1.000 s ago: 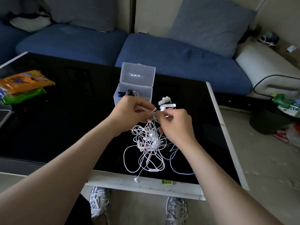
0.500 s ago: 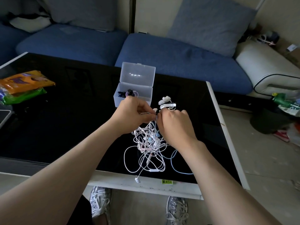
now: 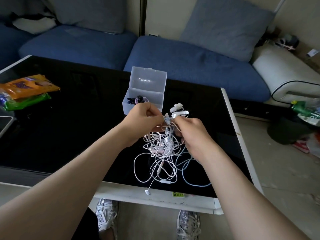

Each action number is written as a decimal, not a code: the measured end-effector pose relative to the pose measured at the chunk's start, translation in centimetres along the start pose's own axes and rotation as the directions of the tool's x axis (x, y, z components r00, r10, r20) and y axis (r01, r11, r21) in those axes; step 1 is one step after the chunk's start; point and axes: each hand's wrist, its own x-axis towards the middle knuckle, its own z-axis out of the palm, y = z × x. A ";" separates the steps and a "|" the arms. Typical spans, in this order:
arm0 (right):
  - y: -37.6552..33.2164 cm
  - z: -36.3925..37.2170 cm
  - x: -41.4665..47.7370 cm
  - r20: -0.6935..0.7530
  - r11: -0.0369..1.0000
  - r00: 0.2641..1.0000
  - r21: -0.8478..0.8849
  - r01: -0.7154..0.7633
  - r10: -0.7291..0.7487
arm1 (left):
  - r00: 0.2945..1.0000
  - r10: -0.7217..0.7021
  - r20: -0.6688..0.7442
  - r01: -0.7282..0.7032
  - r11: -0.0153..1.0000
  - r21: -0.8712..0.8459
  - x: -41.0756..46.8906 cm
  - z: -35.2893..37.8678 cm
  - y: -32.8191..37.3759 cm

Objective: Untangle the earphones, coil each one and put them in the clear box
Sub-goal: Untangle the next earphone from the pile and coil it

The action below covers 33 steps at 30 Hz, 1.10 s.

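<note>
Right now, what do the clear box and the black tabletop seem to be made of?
Clear box: probably thin frosted plastic; translucent walls show the dark earphones inside, and the raised lid carries soft highlights. Black tabletop: likely glass or a high-gloss panel; it mirrors faintly, set in a scuffed white frame.

The tangle of earphones (image 3: pixel 161 149) is in the middle of the frame, a loose knot of thin white, pinkish and light blue cables. The left hand (image 3: pixel 145 120) and the right hand (image 3: pixel 192 134) pinch its lifted top, and the lower loops lie spread on the black table (image 3: pixel 69 127). One white earbud (image 3: pixel 148 192) reaches the near edge. The clear box (image 3: pixel 155 99) stands just above the tangle with its lid upright, and dark and purple earphones (image 3: pixel 137 100) are inside.
</note>
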 end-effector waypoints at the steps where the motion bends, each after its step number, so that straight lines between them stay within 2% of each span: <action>1: 0.1 -0.1 0.1 -0.001 1.000 1.000 -0.003 0.004 -0.004 | 1.000 -0.016 0.004 0.016 0.998 -0.053 0.0 0.0 0.1; 4: 0.2 -0.2 0.0 -0.028 0.999 0.999 -0.037 0.023 -0.024 | 0.999 -0.032 0.038 0.038 0.985 -0.170 0.0 -0.1 0.2; 10: -0.1 -0.4 -0.7 -0.051 0.988 0.997 -0.146 0.056 -0.064 | 1.000 0.001 0.031 0.000 0.998 -0.057 -0.1 -0.3 -0.1; 15: 0.0 -0.3 -1.0 -0.009 0.965 0.991 -0.226 0.131 -0.137 | 1.000 -0.025 -0.014 0.023 0.993 -0.112 0.1 -0.4 -0.3; 20: 0.0 -0.2 -1.0 0.022 0.956 0.993 -0.269 0.122 -0.120 | 0.993 -0.047 -0.112 0.030 0.989 -0.146 0.4 0.0 -0.6; 23: -0.1 0.0 -1.1 0.042 0.960 0.989 -0.236 0.151 -0.145 | 0.991 -0.080 -0.103 0.057 0.976 -0.209 0.6 0.3 -0.7; 27: 0.3 0.0 -0.6 -0.018 0.930 0.970 -0.290 0.227 -0.242 | 0.994 -0.072 -0.083 0.053 0.976 -0.210 0.5 0.3 -0.6; 29: 0.2 0.0 -0.6 -0.039 0.917 0.964 -0.319 0.239 -0.265 | 0.996 -0.046 -0.081 0.033 0.987 -0.158 0.2 0.4 -0.4; 31: 0.1 0.0 -0.8 -0.023 0.940 0.975 -0.272 0.206 -0.220 | 0.993 0.039 -0.115 -0.034 0.999 0.038 0.0 0.4 -0.3; 33: 0.0 0.0 -0.9 0.008 0.965 0.986 -0.204 0.166 -0.168 | 0.981 0.151 -0.121 -0.114 0.957 0.268 0.0 0.2 -0.4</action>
